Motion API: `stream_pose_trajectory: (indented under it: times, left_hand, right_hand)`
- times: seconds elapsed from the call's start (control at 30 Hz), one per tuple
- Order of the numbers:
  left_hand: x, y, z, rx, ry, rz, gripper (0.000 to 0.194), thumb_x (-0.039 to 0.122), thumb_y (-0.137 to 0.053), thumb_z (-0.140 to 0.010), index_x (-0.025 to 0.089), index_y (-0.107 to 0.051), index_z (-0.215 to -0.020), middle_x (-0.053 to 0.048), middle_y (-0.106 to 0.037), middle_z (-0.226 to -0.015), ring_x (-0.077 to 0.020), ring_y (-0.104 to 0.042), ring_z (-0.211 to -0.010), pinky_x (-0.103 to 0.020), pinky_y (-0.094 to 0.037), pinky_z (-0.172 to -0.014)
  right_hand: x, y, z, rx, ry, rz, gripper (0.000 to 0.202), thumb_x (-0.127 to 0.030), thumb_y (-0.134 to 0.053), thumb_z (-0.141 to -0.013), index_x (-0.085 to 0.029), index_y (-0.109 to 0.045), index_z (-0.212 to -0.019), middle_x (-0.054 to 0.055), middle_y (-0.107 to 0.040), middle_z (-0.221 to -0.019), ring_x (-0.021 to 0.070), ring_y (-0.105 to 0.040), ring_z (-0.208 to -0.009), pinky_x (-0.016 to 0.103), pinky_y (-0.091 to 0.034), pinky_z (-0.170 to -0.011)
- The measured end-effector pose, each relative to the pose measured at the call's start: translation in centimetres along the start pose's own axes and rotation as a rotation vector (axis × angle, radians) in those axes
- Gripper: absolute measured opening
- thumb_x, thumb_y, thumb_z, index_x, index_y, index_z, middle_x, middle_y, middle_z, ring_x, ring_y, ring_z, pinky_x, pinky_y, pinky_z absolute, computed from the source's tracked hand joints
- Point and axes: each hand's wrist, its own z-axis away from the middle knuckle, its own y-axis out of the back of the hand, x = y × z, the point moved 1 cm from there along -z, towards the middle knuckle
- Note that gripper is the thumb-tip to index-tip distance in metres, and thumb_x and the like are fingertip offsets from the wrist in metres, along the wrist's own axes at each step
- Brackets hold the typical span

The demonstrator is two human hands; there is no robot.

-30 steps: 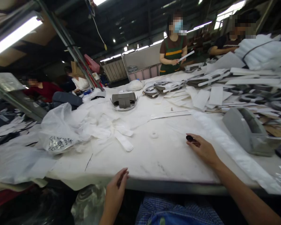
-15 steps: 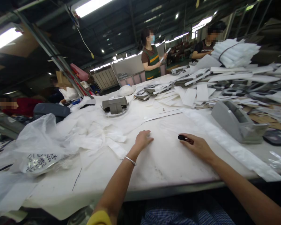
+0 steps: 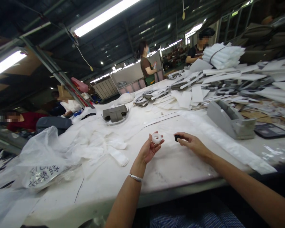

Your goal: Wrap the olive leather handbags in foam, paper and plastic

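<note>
In my left hand [image 3: 150,148], palm turned up, is a small whitish roll of tape [image 3: 156,138], its round hole facing me. My right hand [image 3: 192,142] pinches a short black round hub [image 3: 177,137] between thumb and fingertips. A narrow gap separates the hub from the roll, and both are held above the white tabletop [image 3: 171,167]. To the right of my right hand stands a grey tape dispenser [image 3: 230,122], its long hollow facing up.
Loose white strips [image 3: 117,155] and a clear plastic bag [image 3: 42,164] lie left. A grey-brown folded piece [image 3: 115,114] sits farther back. White and grey cut pieces [image 3: 228,79] heap up at right, near a black flat device [image 3: 272,130]. Co-workers are beyond the table.
My left hand has turned palm up, bringing the roll of tape into view. My right hand, still pinching the black hub, is slightly closer to it. The standing co-worker has turned.
</note>
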Motion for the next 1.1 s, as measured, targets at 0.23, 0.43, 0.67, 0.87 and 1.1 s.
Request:
stream_pose_trajectory:
  times: [0.23,0.43,0.67,0.87,1.1]
  left_hand:
    - [-2.2,1.0,-1.5,0.087,0.004,0.148,0.046,0.05,-0.054,-0.095,0.02,-0.056,-0.129,-0.013,-0.062,-0.128,-0.0164,-0.069,-0.096,-0.016,-0.056,-0.067]
    - [-2.2,0.8,-0.6,0.05,-0.075,0.122,0.055,0.028,-0.074,-0.085,0.018,-0.052,-0.135,-0.012,-0.062,-0.13,-0.0191,-0.065,-0.109,-0.024,-0.053,-0.093]
    - [-2.3,0.9,-0.7,0.048,-0.049,0.122,0.053,0.039,-0.075,-0.083,0.017,-0.058,-0.128,-0.013,-0.061,-0.132,-0.0216,-0.064,-0.11,-0.021,-0.054,-0.083]
    - [-2.2,0.9,-0.8,0.071,-0.017,0.155,0.055,0.055,-0.06,-0.09,0.021,-0.056,-0.132,-0.013,-0.063,-0.128,-0.0101,-0.066,-0.08,-0.012,-0.045,-0.051]
    - [-2.0,0.5,-0.2,0.061,-0.027,0.158,0.053,0.03,-0.072,-0.086,0.022,-0.054,-0.134,-0.009,-0.063,-0.128,-0.0154,-0.066,-0.101,-0.018,-0.054,-0.076]
  right_hand:
    - [-1.5,-3.4,-3.5,-0.079,-0.091,-0.41,0.042,-0.042,-0.08,-0.072,-0.02,-0.069,-0.106,0.006,-0.069,-0.1,0.0206,-0.067,-0.092,0.037,-0.055,-0.086]
    - [-0.1,-4.9,-4.4,-0.146,-0.088,-0.522,0.047,-0.041,-0.081,-0.072,-0.024,-0.065,-0.113,0.006,-0.07,-0.104,0.0238,-0.069,-0.097,0.044,-0.054,-0.093]
    - [0.2,-3.2,-4.2,-0.071,-0.212,-0.495,0.036,-0.043,-0.078,-0.075,-0.025,-0.071,-0.105,0.006,-0.069,-0.114,0.0231,-0.066,-0.105,0.031,-0.056,-0.083]
    - [-0.1,-3.7,-3.8,-0.092,-0.201,-0.495,0.037,-0.038,-0.082,-0.072,-0.025,-0.07,-0.104,0.005,-0.071,-0.112,0.0218,-0.065,-0.106,0.031,-0.054,-0.086]
    - [-0.1,-4.0,-3.5,-0.125,-0.173,-0.316,0.049,-0.044,-0.081,-0.072,-0.025,-0.067,-0.115,0.007,-0.073,-0.108,0.0238,-0.067,-0.1,0.037,-0.053,-0.085]
